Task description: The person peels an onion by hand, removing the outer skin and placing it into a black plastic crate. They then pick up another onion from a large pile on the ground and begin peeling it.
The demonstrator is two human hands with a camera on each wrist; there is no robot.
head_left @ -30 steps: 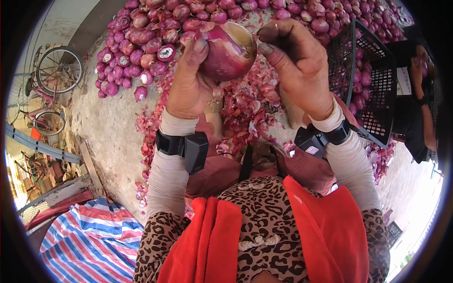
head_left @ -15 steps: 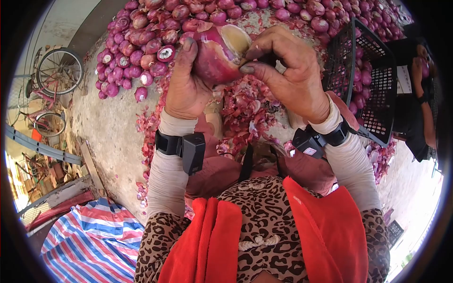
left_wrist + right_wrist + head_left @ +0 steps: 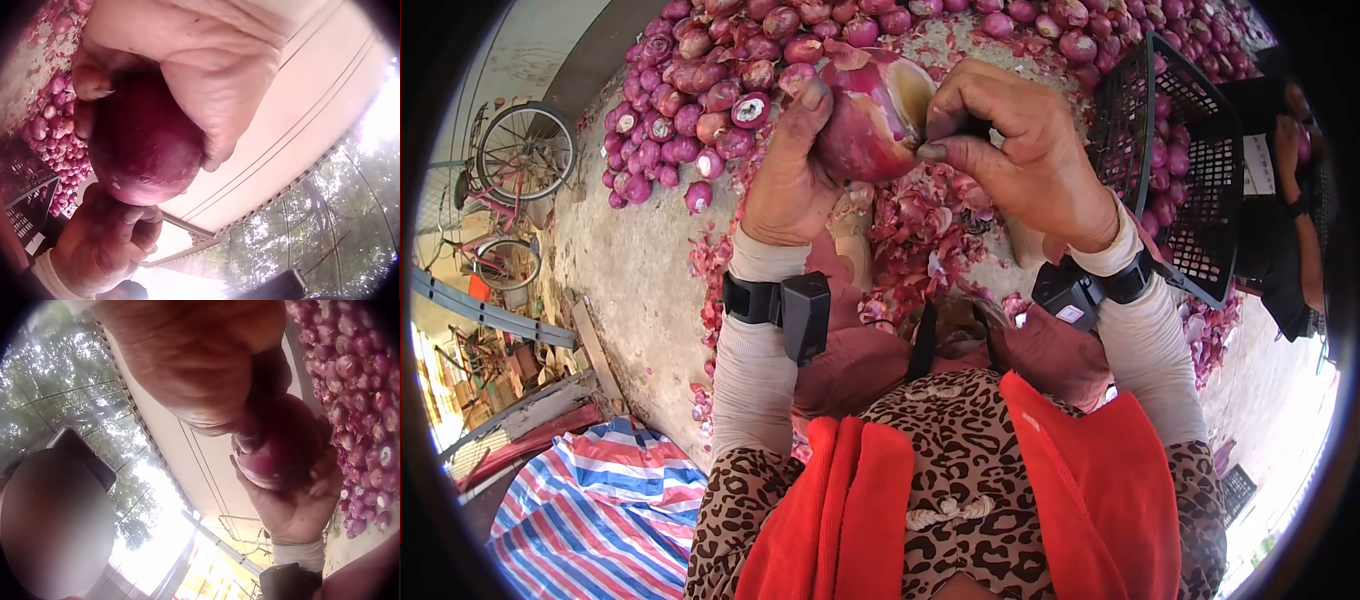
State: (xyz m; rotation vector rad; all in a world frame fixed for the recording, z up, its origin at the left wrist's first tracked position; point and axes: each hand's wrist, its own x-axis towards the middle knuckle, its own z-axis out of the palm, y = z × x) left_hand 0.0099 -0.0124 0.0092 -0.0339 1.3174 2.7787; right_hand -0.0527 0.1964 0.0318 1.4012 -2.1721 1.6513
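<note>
A large red onion (image 3: pixel 862 125) is held up in front of the body, with a pale tan patch and torn, lifting skin on its right side. My left hand (image 3: pixel 785 185) grips it from the left, the thumb along its near side. On the opposite side my right hand (image 3: pixel 1030 150) pinches at the loose skin with thumb and index finger, right at the edge of the pale patch. In the left wrist view the onion (image 3: pixel 150 147) shows a smooth, dark purple underside. Seen from the right wrist, the onion (image 3: pixel 281 450) sits in the left palm, partly behind the right hand.
Piles of red onions (image 3: pixel 700 90) cover the ground ahead. Peeled onion skins (image 3: pixel 925 235) lie between the feet. A black plastic crate (image 3: pixel 1190 185) stands tilted at the right, beside another person's arm (image 3: pixel 1308 250). A striped sheet (image 3: pixel 605 500) and bicycles (image 3: pixel 525 150) are at the left.
My right hand has come left from just off the onion, and its thumb and index finger now pinch the skin at its side. The left hand has turned the onion slightly.
</note>
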